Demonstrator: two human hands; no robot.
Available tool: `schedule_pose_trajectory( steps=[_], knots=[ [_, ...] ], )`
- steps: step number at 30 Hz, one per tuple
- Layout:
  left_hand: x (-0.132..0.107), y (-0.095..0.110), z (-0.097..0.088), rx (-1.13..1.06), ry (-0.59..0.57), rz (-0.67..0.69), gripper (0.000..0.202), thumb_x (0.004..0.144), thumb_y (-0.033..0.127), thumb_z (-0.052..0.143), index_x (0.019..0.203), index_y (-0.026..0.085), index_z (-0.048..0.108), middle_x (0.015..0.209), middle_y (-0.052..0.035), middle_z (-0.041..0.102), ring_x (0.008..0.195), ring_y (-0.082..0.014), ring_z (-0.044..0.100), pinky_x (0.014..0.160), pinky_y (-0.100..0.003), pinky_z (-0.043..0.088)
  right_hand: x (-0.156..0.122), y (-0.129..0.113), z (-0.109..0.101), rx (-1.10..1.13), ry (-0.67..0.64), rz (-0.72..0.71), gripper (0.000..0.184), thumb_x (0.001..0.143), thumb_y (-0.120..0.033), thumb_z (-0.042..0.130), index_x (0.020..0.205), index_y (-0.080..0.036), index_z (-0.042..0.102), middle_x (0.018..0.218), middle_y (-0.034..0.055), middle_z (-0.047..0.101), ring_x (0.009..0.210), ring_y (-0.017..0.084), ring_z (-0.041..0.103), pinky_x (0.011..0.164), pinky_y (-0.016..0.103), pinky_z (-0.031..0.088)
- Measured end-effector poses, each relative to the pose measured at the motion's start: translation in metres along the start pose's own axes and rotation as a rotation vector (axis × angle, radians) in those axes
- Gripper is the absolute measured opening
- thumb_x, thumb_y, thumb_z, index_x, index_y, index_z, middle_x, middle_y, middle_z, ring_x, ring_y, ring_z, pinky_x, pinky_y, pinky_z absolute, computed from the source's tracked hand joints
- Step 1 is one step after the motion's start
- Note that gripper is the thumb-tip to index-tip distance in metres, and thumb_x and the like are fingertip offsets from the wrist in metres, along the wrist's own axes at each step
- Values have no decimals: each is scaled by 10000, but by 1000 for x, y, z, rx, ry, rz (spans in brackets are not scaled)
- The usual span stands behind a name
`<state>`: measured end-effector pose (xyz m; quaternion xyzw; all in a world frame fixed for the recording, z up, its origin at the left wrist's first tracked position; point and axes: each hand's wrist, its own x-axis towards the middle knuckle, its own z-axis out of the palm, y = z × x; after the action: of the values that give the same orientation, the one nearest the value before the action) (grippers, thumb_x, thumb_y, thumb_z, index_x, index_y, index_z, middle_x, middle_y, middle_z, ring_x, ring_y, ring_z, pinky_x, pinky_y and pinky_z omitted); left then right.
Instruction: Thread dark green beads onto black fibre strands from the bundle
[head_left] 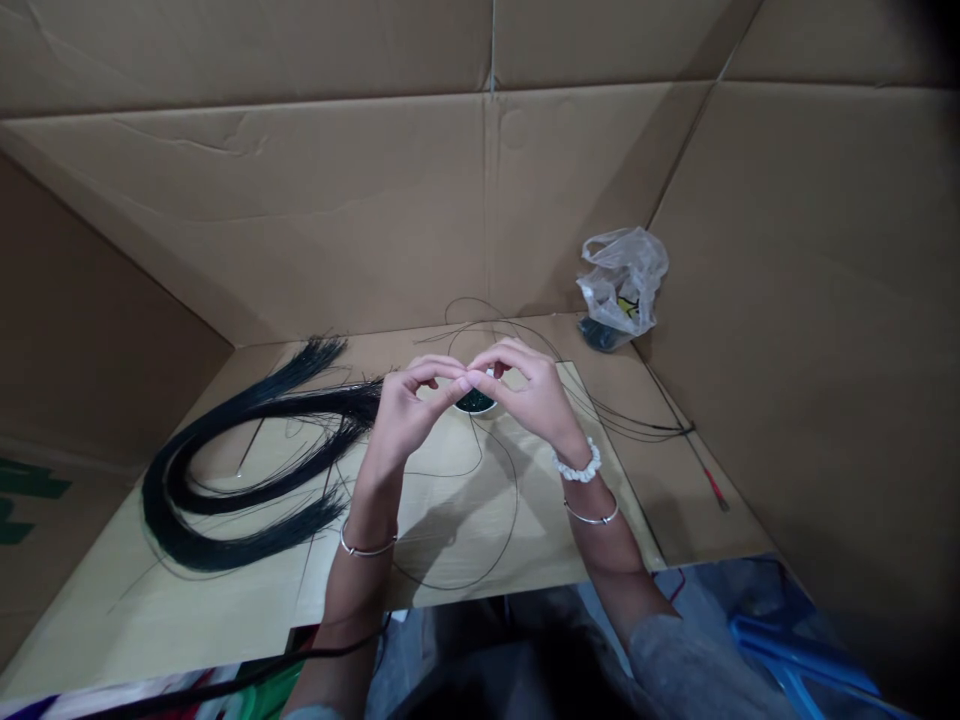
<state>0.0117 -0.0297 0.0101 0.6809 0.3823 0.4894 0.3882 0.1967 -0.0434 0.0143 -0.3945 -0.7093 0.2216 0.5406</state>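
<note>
My left hand (409,405) and my right hand (529,390) meet fingertip to fingertip above a small white bowl of dark beads (476,403). Both pinch a thin black thread (502,520) that loops down over the pale board (450,540) toward me. Anything tiny between the fingertips is too small to make out. A thick bundle of black strands (240,470) lies curled on the board to the left of my left hand.
Cardboard walls (375,200) enclose the work surface on three sides. A crumpled clear plastic bag (622,280) sits in the back right corner. Loose black threads (637,425) trail to the right wall beside a thin red-tipped tool (711,483). Blue plastic (795,660) lies at lower right.
</note>
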Motion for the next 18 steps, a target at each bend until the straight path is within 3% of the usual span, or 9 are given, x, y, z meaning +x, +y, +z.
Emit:
schedule_pose_trajectory(
  steps=[11, 18],
  knots=[
    [-2, 2, -2, 174, -8, 23, 184, 815, 411, 816, 813, 227, 805, 910, -61, 781, 895, -217, 695, 870, -334, 503, 2, 7, -5, 47, -102, -37, 237, 953, -423, 656, 819, -241, 727, 831, 4, 731, 804, 165, 660, 763, 324, 482],
    [1, 7, 4, -79, -114, -113, 182, 856, 362, 784, 865, 181, 772, 782, -47, 759, 735, -155, 686, 707, -250, 519, 3, 7, -3, -52, 1, -88, 224, 970, -371, 646, 797, -235, 687, 802, -12, 731, 774, 152, 645, 808, 340, 444]
  ],
)
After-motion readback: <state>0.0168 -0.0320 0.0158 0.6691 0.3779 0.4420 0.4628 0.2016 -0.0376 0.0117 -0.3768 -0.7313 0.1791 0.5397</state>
